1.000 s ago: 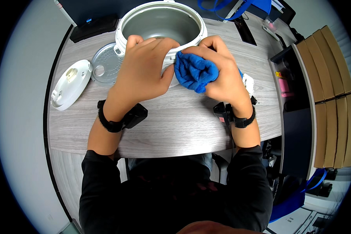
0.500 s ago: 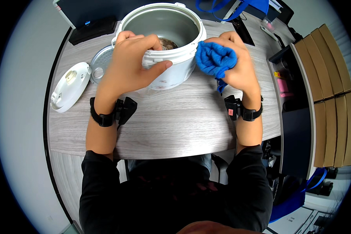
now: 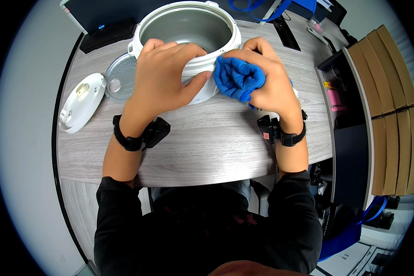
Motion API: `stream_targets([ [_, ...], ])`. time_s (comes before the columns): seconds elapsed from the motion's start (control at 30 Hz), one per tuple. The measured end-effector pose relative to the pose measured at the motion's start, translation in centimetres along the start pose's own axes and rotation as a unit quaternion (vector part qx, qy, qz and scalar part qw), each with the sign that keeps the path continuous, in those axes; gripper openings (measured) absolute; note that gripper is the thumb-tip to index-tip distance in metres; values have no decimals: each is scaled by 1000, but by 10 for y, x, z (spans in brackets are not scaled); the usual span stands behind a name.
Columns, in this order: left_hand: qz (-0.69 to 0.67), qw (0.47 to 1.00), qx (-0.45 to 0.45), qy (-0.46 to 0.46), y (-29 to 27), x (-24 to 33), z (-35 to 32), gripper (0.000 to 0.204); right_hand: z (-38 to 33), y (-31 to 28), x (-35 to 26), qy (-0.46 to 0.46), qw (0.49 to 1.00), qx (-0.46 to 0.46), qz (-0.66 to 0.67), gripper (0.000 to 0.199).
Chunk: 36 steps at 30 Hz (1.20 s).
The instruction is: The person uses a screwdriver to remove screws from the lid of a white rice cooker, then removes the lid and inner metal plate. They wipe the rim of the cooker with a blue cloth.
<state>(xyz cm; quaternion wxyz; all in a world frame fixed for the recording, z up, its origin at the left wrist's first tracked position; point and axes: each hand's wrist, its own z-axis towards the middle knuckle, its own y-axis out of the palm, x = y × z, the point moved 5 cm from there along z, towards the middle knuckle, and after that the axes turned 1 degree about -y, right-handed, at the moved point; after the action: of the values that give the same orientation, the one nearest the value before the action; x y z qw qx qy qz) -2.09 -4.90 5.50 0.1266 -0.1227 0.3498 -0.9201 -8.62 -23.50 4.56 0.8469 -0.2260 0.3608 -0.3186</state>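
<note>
A white rice cooker [image 3: 198, 95] stands without its lid at the far middle of the table, its grey inside showing. My left hand [image 3: 165, 76] straddles its near rim, fingers bent over the edge and thumb outside. In my right hand [image 3: 273, 78] is a bunched blue cloth [image 3: 239, 79], held against the outside of the rim at the near right. The cooker's bottom is mostly hidden behind my left hand. Left of the cooker lie a round metal inner lid [image 3: 122, 80] and a white outer lid [image 3: 83, 103], underside up.
Behind the lids sits a flat black object [image 3: 106, 37] by a dark panel. Blue straps [image 3: 262, 14] hang at the back. To the right are a shelf with a pink item [image 3: 336, 100] and stacked brown cardboard boxes [image 3: 391, 115]. A small white thing [image 3: 295, 93] peeks out beside my right wrist.
My left hand has shifted right along the near rim. My right hand has brought the cloth left and slightly nearer along the rim. The cooker has moved slightly left in view.
</note>
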Motion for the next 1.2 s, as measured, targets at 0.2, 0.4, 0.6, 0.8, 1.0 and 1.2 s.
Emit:
stream_targets([
  [0.2, -2, 1000, 6, 2, -1, -4, 1, 24, 1, -7, 9, 5, 999, 29, -22, 56],
  [0.4, -20, 1000, 4, 4, -5, -6, 1, 21, 0, -1, 7, 2, 1000, 19, 8, 57],
  [0.6, -13, 1000, -16, 6, -5, -9, 1, 21, 1, -8, 16, 7, 999, 33, -21, 56],
  [0.8, -13, 1000, 21, -14, -1, 9, 0, 28, -1, 4, -2, -14, 999, 30, -13, 55],
  [1.0, 2, 1000, 7, -27, -1, 4, 0, 31, 0, 3, 0, -5, 1000, 30, -1, 53],
  [1.2, -3, 1000, 9, -26, -3, 0, 1, 31, 2, -5, 22, 21, 998, 51, -5, 54],
])
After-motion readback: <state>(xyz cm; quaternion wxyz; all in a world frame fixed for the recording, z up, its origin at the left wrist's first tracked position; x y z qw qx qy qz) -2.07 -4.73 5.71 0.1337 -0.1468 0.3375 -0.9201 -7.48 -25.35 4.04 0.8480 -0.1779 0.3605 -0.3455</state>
